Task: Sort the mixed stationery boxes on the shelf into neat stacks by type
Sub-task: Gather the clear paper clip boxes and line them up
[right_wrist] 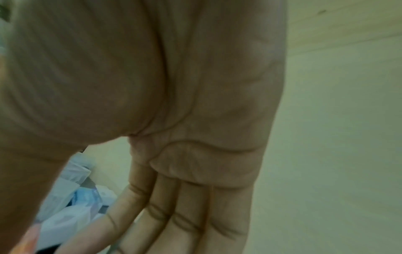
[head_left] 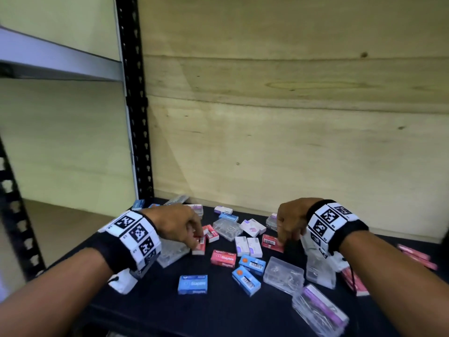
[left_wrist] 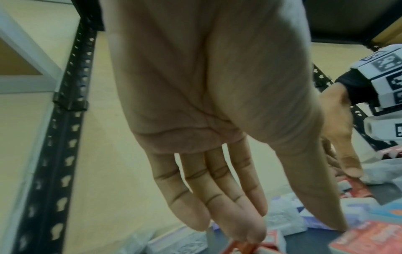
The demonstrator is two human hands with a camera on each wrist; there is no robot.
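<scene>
Red boxes: L hand (head_left: 178, 223) pinches one (head_left: 199, 246), R hand (head_left: 290, 221) prob. touches another (head_left: 272, 242), mid-shelf (head_left: 150, 295).

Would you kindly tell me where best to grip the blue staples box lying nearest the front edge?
Probably pinch the blue cardboard staples box across its two long sides, coming straight down from above: it lies flat, label up, apart from its neighbours on the dark shelf.

Red, blue, white boxes (head_left: 223, 258); black shelf (head_left: 150, 297)
</scene>
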